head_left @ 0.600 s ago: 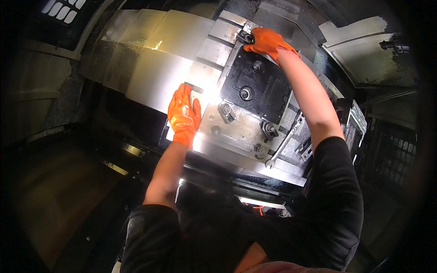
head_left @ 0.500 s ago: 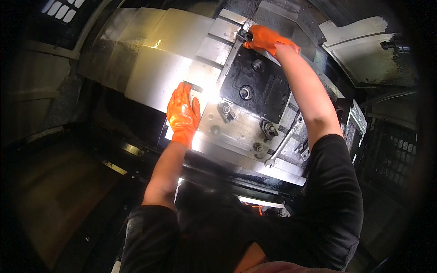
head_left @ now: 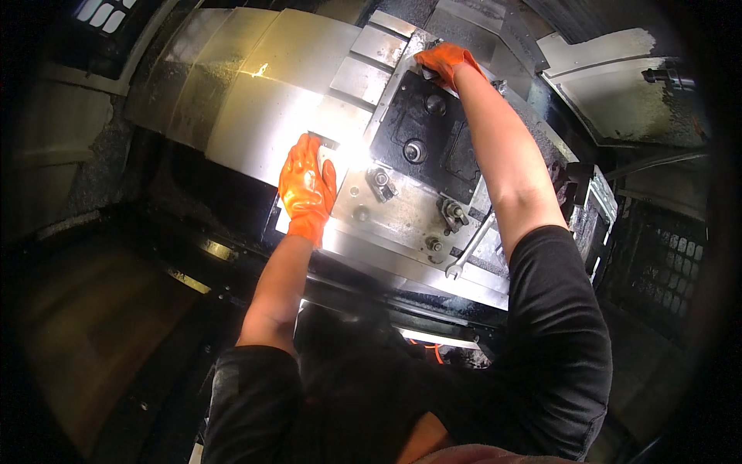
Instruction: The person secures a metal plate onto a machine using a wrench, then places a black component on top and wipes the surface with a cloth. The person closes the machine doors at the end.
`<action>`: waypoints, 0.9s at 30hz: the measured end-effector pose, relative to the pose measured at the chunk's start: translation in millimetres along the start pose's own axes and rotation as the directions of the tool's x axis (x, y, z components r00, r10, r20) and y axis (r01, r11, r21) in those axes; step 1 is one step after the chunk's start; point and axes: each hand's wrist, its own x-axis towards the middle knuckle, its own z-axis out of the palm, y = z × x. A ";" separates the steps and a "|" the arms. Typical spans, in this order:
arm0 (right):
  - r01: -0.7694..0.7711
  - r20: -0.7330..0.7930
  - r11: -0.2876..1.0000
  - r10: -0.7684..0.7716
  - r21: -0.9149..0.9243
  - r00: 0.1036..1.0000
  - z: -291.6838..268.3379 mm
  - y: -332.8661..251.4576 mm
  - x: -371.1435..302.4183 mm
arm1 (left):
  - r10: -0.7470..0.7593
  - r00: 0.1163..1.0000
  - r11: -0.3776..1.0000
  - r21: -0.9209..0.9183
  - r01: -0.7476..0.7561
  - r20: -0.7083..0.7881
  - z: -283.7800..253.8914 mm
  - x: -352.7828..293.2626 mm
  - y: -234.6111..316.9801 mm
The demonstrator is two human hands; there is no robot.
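Observation:
My left hand (head_left: pixel 306 185), in an orange rubber glove, lies flat with fingers stretched along the left edge of the metal machine table (head_left: pixel 340 255). At the far side, my right hand (head_left: pixel 448 62), gloved the same way, curls around a dark clamp at the far corner of a black plate (head_left: pixel 433 131). Most of that clamp is hidden beneath the fingers. The plate has round holes, one with a metal ring. Along its near side sit a clamp with a bolt (head_left: pixel 380 183) and a second clamp (head_left: pixel 454 214). Closer to me stands a stud with a nut (head_left: pixel 434 245).
An open-end wrench (head_left: pixel 468 249) lies on the table at the right, partly behind my right arm. Sloped metal covers (head_left: pixel 267 100) extend to the left. A metal housing (head_left: pixel 610 85) with a dark fitting (head_left: pixel 668 78) stands at the far right.
My right hand has shifted slightly and turned over the far clamp, now covering more of it. My left hand stays flat in place. The whole view has moved slightly.

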 end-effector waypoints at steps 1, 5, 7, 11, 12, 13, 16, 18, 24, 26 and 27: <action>-0.068 -0.028 0.997 0.068 0.028 0.997 0.2 -3.5 0.3 | -0.055 0.997 0.998 -0.002 0.055 0.055 3.3 -3.9 -4.7; -0.286 -0.133 0.946 0.306 0.153 0.943 -17.0 -45.2 -29.3 | 0.026 0.998 1.000 0.008 -0.026 -0.061 5.5 -3.2 -7.5; -0.234 -0.186 0.969 0.244 0.074 0.952 -13.9 -42.5 -32.3 | 0.023 0.998 1.000 -0.006 -0.024 -0.064 4.3 -2.3 -7.1; -0.191 -0.188 0.972 0.215 0.138 0.958 7.8 -19.0 -12.3 | 0.023 0.999 1.000 0.018 -0.023 -0.039 3.6 -1.7 -5.5; -0.172 -0.208 0.973 0.201 0.151 0.957 10.5 -19.6 -14.0 | 0.016 1.000 0.999 0.037 -0.015 -0.024 5.3 -2.6 -7.7; -0.152 -0.228 0.975 0.187 0.164 0.955 11.6 -19.7 -15.0 | 0.009 1.000 0.998 0.055 -0.008 -0.008 8.5 -4.6 -11.6; -0.231 -0.125 0.958 0.253 0.168 0.959 0.8 -30.8 -23.7 | -0.002 1.000 0.998 0.062 0.002 -0.002 10.4 -6.1 -13.9; -0.251 -0.116 0.953 0.272 0.170 0.955 0.6 -31.6 -24.9 | -0.002 1.000 0.999 0.054 0.002 -0.002 10.1 -5.9 -13.1; -0.320 -0.015 0.938 0.325 0.136 0.946 -11.8 -42.2 -29.1 | -0.007 1.000 0.997 0.076 0.006 0.010 11.0 -7.3 -13.9; -0.296 -0.055 0.953 0.299 0.068 0.953 -6.2 -35.7 -22.0 | -0.001 1.000 0.997 0.080 0.000 0.020 10.2 -6.2 -12.7; -0.242 -0.131 0.970 0.243 0.020 0.961 1.5 -31.4 -20.5 | 0.000 1.000 0.997 0.080 -0.002 0.021 9.9 -6.0 -12.2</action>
